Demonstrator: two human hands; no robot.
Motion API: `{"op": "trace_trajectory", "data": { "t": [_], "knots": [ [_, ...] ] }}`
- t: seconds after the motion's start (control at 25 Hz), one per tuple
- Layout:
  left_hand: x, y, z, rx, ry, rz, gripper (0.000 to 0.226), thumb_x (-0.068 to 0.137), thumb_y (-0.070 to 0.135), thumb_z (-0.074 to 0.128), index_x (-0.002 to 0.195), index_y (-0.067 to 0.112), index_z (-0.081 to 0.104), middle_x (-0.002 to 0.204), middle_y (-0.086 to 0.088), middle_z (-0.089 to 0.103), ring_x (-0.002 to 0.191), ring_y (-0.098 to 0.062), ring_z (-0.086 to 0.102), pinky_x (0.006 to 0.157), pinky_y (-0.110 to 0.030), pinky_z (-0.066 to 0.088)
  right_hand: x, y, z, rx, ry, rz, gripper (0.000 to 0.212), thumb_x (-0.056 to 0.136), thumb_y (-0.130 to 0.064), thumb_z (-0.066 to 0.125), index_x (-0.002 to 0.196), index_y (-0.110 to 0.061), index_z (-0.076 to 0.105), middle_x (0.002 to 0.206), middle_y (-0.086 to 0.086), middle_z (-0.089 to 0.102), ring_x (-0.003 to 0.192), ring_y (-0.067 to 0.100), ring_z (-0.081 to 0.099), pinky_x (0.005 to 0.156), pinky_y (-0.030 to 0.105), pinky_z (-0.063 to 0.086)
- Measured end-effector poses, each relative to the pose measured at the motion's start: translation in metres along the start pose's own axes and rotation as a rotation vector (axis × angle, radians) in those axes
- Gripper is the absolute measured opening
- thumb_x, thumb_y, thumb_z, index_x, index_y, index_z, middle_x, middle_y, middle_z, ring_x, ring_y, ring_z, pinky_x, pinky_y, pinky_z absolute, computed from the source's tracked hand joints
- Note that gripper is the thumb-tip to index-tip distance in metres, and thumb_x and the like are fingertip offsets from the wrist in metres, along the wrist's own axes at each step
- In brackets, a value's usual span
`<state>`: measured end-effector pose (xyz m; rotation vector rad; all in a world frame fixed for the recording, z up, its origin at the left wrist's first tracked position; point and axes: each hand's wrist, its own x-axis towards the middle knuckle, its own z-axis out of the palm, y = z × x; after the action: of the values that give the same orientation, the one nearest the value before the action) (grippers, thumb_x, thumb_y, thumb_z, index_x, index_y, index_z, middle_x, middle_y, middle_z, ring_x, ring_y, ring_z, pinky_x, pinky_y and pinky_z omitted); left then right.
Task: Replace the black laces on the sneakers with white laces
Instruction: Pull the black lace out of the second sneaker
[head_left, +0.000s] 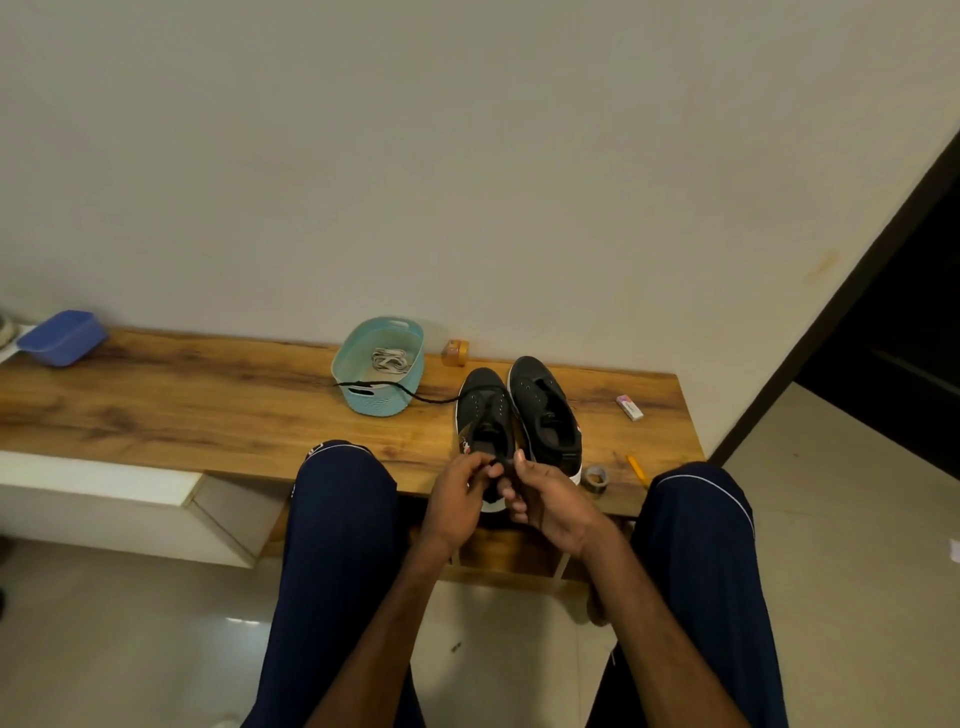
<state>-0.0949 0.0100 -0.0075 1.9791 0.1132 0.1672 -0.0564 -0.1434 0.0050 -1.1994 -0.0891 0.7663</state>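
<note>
Sneakers: black pair, side by side and touching, on the wooden bench (208, 405) just right of the teal basket (382, 402).
Axis: long axes near parallel, toes toward the wall, heels toward the bench's front edge.
Left sneaker (485, 415): nearer the basket; black lace (431, 400) loops round its toe end and trails left over the basket's front rim.
Right sneaker (545, 410): farther from the basket, tilted slightly rightward.
Left hand (460, 491): at the left sneaker's heel, fingertips pinching a dark strand, apparently the black lace.
Right hand (550, 499): thumb up, fingers curled round that same heel.
Basket contents: bundled white laces (389, 359).
Blue tub (62, 338): far left of the basket; contents not visible.
</note>
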Motion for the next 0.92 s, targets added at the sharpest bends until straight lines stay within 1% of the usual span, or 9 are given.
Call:
{"op": "trace_trajectory", "data": {
  "t": [0.08, 0.16, 0.32, 0.4, 0.48, 0.6, 0.68, 0.8, 0.92],
  "knots": [
    [-0.002, 0.003, 0.001, -0.079, -0.017, -0.014, 0.025, 0.097, -0.002, 0.048, 0.109, 0.009, 0.066, 0.103, -0.006, 0.067, 0.099, -0.015, 0.063, 0.089, -0.035, 0.054, -0.002, 0.002, 0.001, 0.054, -0.063, 0.012, 0.044, 0.100, -0.047, 0.048, 0.108, -0.012, 0.074, 0.084, 0.003, 0.065, 0.066, 0.011, 0.055, 0.056, 0.022, 0.040],
    [-0.005, 0.005, 0.003, -0.148, -0.028, -0.027, 0.028, 0.096, -0.005, 0.045, 0.108, 0.009, 0.067, 0.099, -0.007, 0.069, 0.096, -0.016, 0.066, 0.087, -0.033, 0.055, -0.003, 0.002, 0.001, 0.091, -0.120, 0.014, 0.045, 0.101, -0.047, 0.048, 0.116, -0.012, 0.072, 0.095, 0.006, 0.070, 0.076, 0.012, 0.065, 0.060, 0.022, 0.049],
    [-0.006, 0.005, 0.004, -0.198, -0.057, -0.041, 0.023, 0.100, -0.001, 0.043, 0.101, 0.002, 0.066, 0.092, -0.019, 0.066, 0.087, -0.026, 0.065, 0.078, -0.032, 0.055, -0.003, 0.003, 0.004, 0.120, -0.195, 0.014, 0.048, 0.098, -0.045, 0.053, 0.124, -0.007, 0.067, 0.107, 0.011, 0.071, 0.082, 0.014, 0.069, 0.073, 0.027, 0.057],
    [-0.007, 0.005, 0.003, -0.223, -0.078, -0.016, 0.022, 0.101, 0.001, 0.043, 0.097, -0.001, 0.064, 0.089, -0.022, 0.064, 0.082, -0.023, 0.063, 0.076, -0.033, 0.053, -0.004, 0.002, 0.004, 0.129, -0.207, 0.016, 0.050, 0.099, -0.046, 0.052, 0.124, -0.005, 0.067, 0.112, 0.015, 0.070, 0.083, 0.015, 0.070, 0.077, 0.030, 0.059],
    [-0.008, 0.005, 0.002, -0.201, -0.084, 0.030, 0.024, 0.101, 0.002, 0.045, 0.101, 0.005, 0.068, 0.091, -0.013, 0.068, 0.087, -0.019, 0.066, 0.080, -0.031, 0.055, -0.005, 0.000, 0.003, 0.106, -0.215, 0.035, 0.053, 0.098, -0.051, 0.052, 0.122, -0.006, 0.067, 0.111, 0.016, 0.070, 0.087, 0.018, 0.070, 0.079, 0.031, 0.059],
    [-0.011, 0.007, -0.003, -0.156, -0.040, 0.129, 0.036, 0.100, 0.003, 0.049, 0.102, 0.031, 0.070, 0.093, 0.007, 0.070, 0.090, -0.009, 0.066, 0.082, -0.023, 0.054, -0.008, -0.003, 0.002, 0.020, -0.248, 0.082, 0.064, 0.096, -0.061, 0.044, 0.122, -0.007, 0.067, 0.108, 0.016, 0.070, 0.097, 0.025, 0.069, 0.084, 0.035, 0.055],
    [-0.011, 0.007, -0.005, -0.122, -0.018, 0.179, 0.041, 0.097, 0.003, 0.053, 0.100, 0.041, 0.067, 0.090, 0.006, 0.068, 0.087, -0.008, 0.064, 0.081, -0.023, 0.053, -0.009, -0.003, 0.002, -0.043, -0.251, 0.105, 0.069, 0.095, -0.066, 0.042, 0.120, -0.007, 0.068, 0.106, 0.018, 0.071, 0.100, 0.028, 0.068, 0.087, 0.038, 0.054],
    [-0.010, 0.004, -0.005, -0.121, -0.021, 0.201, 0.029, 0.095, 0.003, 0.059, 0.106, 0.027, 0.073, 0.095, -0.003, 0.068, 0.090, -0.012, 0.064, 0.081, -0.030, 0.054, -0.009, -0.002, 0.001, -0.080, -0.217, 0.115, 0.063, 0.094, -0.065, 0.046, 0.109, -0.009, 0.072, 0.099, 0.019, 0.072, 0.096, 0.029, 0.070, 0.084, 0.036, 0.056],
    [-0.011, 0.005, -0.003, -0.169, -0.025, 0.176, 0.034, 0.096, 0.001, 0.055, 0.119, 0.020, 0.071, 0.109, 0.004, 0.072, 0.108, -0.010, 0.065, 0.093, -0.024, 0.053, -0.011, -0.001, 0.003, -0.052, -0.179, 0.112, 0.048, 0.088, -0.062, 0.060, 0.085, -0.014, 0.069, 0.079, 0.010, 0.066, 0.079, 0.024, 0.067, 0.070, 0.030, 0.055]
  ]
}}
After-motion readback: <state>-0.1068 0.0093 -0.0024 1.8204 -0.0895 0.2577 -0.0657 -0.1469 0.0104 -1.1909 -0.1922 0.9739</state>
